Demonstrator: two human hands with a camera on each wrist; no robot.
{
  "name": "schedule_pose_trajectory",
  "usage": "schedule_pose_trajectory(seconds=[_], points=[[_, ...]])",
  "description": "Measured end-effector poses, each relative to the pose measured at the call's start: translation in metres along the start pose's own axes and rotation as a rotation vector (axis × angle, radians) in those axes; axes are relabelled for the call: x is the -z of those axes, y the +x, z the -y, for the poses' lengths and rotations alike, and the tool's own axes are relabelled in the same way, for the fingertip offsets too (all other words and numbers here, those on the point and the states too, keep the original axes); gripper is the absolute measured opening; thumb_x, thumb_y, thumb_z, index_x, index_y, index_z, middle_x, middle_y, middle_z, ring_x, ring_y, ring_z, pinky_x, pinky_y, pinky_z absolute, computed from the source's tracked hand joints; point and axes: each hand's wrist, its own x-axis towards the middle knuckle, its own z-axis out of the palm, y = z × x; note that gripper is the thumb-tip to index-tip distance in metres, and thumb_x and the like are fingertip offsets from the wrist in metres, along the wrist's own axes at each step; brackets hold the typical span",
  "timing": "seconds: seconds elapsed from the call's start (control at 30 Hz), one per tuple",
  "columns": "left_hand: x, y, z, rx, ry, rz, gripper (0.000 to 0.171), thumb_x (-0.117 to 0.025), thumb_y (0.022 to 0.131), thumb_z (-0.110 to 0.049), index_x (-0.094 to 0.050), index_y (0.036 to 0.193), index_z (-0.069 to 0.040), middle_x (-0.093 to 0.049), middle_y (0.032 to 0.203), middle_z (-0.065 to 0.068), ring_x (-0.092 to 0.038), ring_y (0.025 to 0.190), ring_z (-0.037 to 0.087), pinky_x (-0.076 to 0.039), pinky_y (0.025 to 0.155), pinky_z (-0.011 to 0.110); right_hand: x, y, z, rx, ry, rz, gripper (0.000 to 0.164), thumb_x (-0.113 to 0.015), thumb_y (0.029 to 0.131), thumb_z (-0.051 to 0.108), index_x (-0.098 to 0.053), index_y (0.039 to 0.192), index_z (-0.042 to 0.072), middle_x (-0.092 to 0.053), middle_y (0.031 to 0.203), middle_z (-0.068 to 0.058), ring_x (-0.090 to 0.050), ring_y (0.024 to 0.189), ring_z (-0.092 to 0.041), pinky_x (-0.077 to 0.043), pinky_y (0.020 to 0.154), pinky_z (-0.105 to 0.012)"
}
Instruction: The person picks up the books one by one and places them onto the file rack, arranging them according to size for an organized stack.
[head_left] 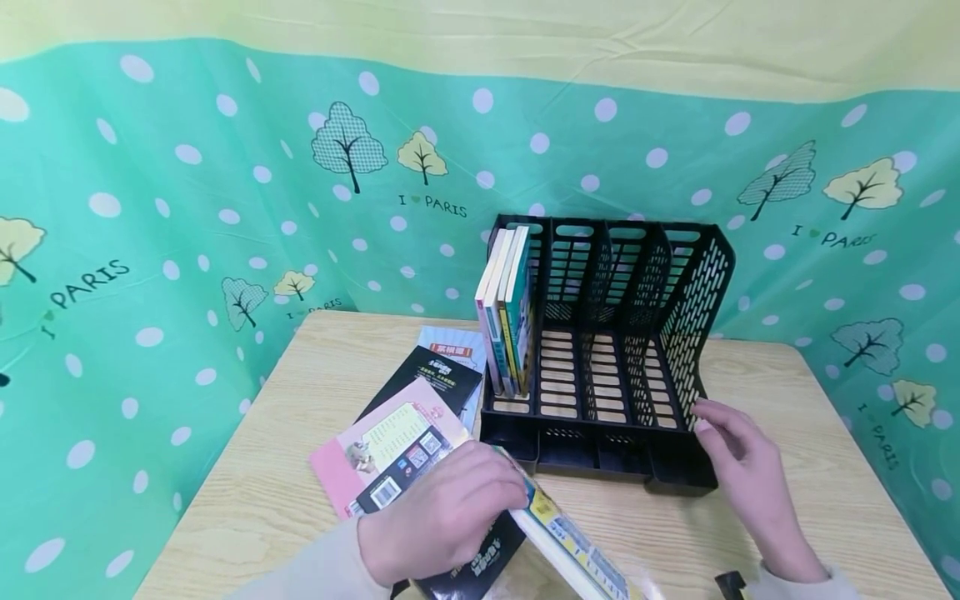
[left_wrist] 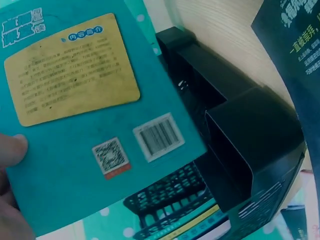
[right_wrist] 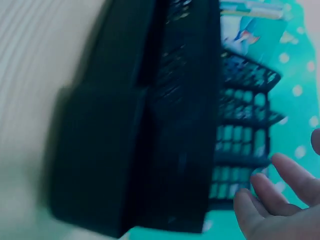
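Note:
My left hand [head_left: 450, 512] grips a book [head_left: 573, 550] near its upper end, in front of the black file rack [head_left: 607, 454]. The book's teal back cover [left_wrist: 65, 150], with a yellow text panel and a barcode, faces the left wrist camera. At the rack's right front corner is my right hand [head_left: 750, 475], its fingers loosely bent and holding nothing; whether the fingertips touch the rack is unclear. Several thin books [head_left: 506, 317] stand upright in the rack's leftmost slot. The three slots to the right hold no books.
Left of the rack, loose books overlap on the wooden table: a pink one [head_left: 330, 462], a black one [head_left: 420, 375] and a light blue one [head_left: 468, 340]. Another black book [head_left: 487, 567] lies partly beneath my left hand. A patterned green curtain [head_left: 187, 250] hangs behind.

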Motion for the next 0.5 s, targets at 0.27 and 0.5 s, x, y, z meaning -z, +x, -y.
schedule_pose_trajectory(seconds=[0.27,0.5], points=[[-0.002,0.003,0.002,-0.234,0.145,0.033,0.022,-0.073,0.085,-0.017,-0.067,0.102,-0.005,-0.069,0.104,0.005,-0.060,0.099,0.016,-0.045,0.096,0.028,-0.011,-0.012,0.032,0.183,0.101,0.245,0.024,-0.053,0.098,0.011,-0.062,0.119,0.005,-0.064,0.115,-0.005,-0.057,0.105,-0.001,-0.044,0.087,-0.010],[-0.013,0.008,0.003,-0.380,0.214,0.059,0.014,-0.060,0.093,-0.015,-0.070,0.100,-0.008,-0.070,0.103,0.004,-0.062,0.098,0.016,-0.045,0.097,0.030,-0.025,-0.014,0.040,0.219,0.204,0.440,0.021,-0.050,0.099,0.008,-0.063,0.116,0.005,-0.067,0.109,-0.008,-0.065,0.097,-0.013,-0.054,0.080,-0.023]])
